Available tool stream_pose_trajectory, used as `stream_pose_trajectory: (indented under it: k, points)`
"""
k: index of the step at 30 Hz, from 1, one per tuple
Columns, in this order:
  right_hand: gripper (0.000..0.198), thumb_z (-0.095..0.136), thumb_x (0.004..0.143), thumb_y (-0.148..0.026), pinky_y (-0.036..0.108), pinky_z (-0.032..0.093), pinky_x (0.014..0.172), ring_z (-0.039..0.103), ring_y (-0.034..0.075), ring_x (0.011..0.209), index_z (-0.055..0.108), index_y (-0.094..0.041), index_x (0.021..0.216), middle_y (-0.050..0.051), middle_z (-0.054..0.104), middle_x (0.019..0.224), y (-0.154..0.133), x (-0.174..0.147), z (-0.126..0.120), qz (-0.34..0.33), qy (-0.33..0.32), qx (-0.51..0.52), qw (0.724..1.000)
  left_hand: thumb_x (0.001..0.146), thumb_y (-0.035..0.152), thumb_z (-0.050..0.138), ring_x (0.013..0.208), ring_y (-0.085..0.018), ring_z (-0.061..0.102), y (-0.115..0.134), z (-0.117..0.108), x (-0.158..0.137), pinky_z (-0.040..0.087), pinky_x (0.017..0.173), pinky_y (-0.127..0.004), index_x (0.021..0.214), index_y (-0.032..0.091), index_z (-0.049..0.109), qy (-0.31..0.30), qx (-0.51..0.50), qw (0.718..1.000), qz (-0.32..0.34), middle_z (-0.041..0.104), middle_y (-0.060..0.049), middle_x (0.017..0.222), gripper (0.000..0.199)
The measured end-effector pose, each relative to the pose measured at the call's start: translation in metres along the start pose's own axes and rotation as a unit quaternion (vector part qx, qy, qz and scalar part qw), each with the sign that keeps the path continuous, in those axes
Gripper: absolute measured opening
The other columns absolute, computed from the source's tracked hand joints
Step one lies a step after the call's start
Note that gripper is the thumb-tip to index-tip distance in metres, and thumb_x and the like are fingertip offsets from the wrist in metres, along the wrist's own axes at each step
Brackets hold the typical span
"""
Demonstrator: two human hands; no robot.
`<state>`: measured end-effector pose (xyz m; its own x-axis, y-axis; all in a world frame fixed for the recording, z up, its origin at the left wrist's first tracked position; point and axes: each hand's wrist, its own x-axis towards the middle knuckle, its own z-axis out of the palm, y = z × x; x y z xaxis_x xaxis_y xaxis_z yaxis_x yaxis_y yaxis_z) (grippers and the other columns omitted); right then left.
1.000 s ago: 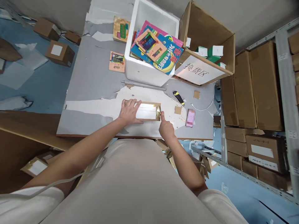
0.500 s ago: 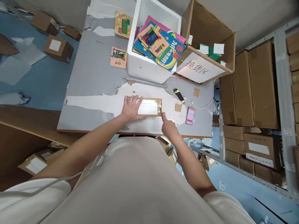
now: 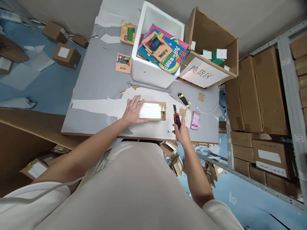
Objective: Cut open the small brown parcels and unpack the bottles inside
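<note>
Slim brown white-labelled cardboard box steadied on grey-topped bench, near middle, under spread left hand; red-and-black utility knife gripped by curled right hand, rightward. Steadying step judged underway; blade control called for.

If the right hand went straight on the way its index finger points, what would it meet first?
Probably the small cardboard square: the index fingertip of the right hand, which holds the red-and-black knife, lies at its near edge. Whether it touches or hovers is unclear.
</note>
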<state>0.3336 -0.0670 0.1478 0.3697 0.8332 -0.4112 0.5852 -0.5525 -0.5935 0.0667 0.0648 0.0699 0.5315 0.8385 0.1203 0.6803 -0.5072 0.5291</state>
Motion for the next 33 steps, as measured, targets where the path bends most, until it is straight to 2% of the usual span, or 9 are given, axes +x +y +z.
stream_pose_trajectory:
  k: [4, 6, 9, 11, 16, 20, 27, 30, 33]
  points:
    - [0.042, 0.054, 0.077, -0.045, 0.027, 0.053, 0.055, 0.06, 0.011, 0.062, 0.055, -0.017, 0.108, 0.006, 0.066, 0.095, 0.021, 0.036, 0.048, 0.002, 0.029, 0.281, 0.959, 0.048, 0.072, 0.075, 0.145, -0.041, 0.01, -0.012, 0.008, -0.037, 0.018, 0.115, -0.055, 0.151, 0.012, 0.013, 0.091, -0.106, 0.983, -0.122, 0.01, -0.025, 0.157, 0.134]
    - [0.041, 0.064, 0.069, -0.042, 0.025, 0.051, 0.052, 0.055, 0.009, 0.055, 0.055, -0.018, 0.1, -0.001, 0.062, 0.078, 0.026, 0.045, 0.068, 0.012, 0.01, 0.344, 0.939, 0.048, 0.066, 0.078, 0.141, -0.039, 0.025, -0.019, 0.018, -0.056, 0.029, 0.112, -0.051, 0.149, 0.012, 0.018, 0.062, -0.174, 0.962, -0.202, 0.023, -0.024, 0.154, 0.129]
    - [0.044, 0.072, 0.059, -0.038, 0.024, 0.049, 0.048, 0.05, 0.008, 0.048, 0.054, -0.019, 0.094, -0.008, 0.053, 0.064, 0.026, 0.05, 0.081, 0.015, -0.012, 0.358, 0.933, 0.063, 0.06, 0.07, 0.122, -0.032, 0.053, -0.023, 0.027, -0.071, 0.043, 0.102, -0.045, 0.138, 0.013, 0.043, 0.02, -0.293, 0.918, -0.267, 0.056, -0.017, 0.133, 0.093]
    - [0.041, 0.072, 0.06, -0.039, 0.024, 0.049, 0.048, 0.05, 0.008, 0.048, 0.053, -0.02, 0.091, -0.007, 0.056, 0.067, 0.022, 0.051, 0.079, 0.004, 0.011, 0.348, 0.937, 0.071, 0.058, 0.063, 0.108, -0.027, 0.063, -0.022, 0.026, -0.069, 0.049, 0.095, -0.04, 0.128, 0.013, 0.055, 0.035, -0.332, 0.897, -0.288, 0.067, -0.013, 0.118, 0.073]
    - [0.039, 0.072, 0.061, -0.043, 0.026, 0.051, 0.049, 0.052, 0.009, 0.052, 0.056, -0.018, 0.086, -0.002, 0.063, 0.076, 0.016, 0.064, 0.067, -0.017, 0.062, 0.288, 0.955, 0.079, 0.057, 0.053, 0.084, -0.023, 0.066, -0.014, 0.012, -0.052, 0.05, 0.077, -0.032, 0.096, 0.016, 0.074, 0.053, -0.215, 0.912, -0.345, 0.075, -0.008, 0.09, 0.05]
    - [0.041, 0.071, 0.061, -0.048, 0.026, 0.052, 0.049, 0.053, 0.01, 0.053, 0.057, -0.018, 0.084, -0.002, 0.061, 0.072, 0.023, 0.074, 0.071, -0.002, 0.057, 0.249, 0.967, 0.082, 0.057, 0.047, 0.076, -0.022, 0.065, -0.015, 0.018, -0.046, 0.048, 0.072, -0.03, 0.091, 0.016, 0.076, 0.017, -0.163, 0.923, -0.347, 0.074, -0.007, 0.081, 0.052]
    - [0.048, 0.07, 0.064, -0.047, 0.027, 0.053, 0.056, 0.058, 0.012, 0.063, 0.059, -0.016, 0.099, 0.007, 0.069, 0.096, 0.041, 0.053, 0.072, -0.01, 0.011, 0.298, 0.954, 0.085, 0.043, 0.039, 0.1, -0.023, 0.066, -0.036, 0.032, -0.071, 0.048, 0.094, -0.036, 0.12, 0.015, 0.064, 0.001, -0.24, 0.916, -0.321, 0.071, -0.008, 0.112, 0.052]
    - [0.051, 0.069, 0.064, -0.04, 0.027, 0.052, 0.054, 0.055, 0.009, 0.059, 0.056, -0.018, 0.108, 0.01, 0.066, 0.116, 0.06, 0.032, 0.074, 0.009, -0.014, 0.331, 0.943, 0.075, 0.041, 0.053, 0.109, -0.026, 0.063, -0.045, 0.038, -0.091, 0.046, 0.1, -0.04, 0.128, 0.012, 0.058, -0.038, -0.279, 0.916, -0.285, 0.066, -0.012, 0.122, 0.061]
    - [0.049, 0.071, 0.06, -0.033, 0.026, 0.05, 0.053, 0.052, 0.008, 0.056, 0.057, -0.019, 0.105, 0.005, 0.069, 0.104, 0.073, 0.018, 0.085, 0.033, -0.029, 0.319, 0.947, 0.064, 0.046, 0.067, 0.115, -0.03, 0.06, -0.044, 0.046, -0.102, 0.045, 0.101, -0.045, 0.129, 0.017, 0.057, -0.08, -0.292, 0.917, -0.262, 0.065, -0.011, 0.124, 0.072]
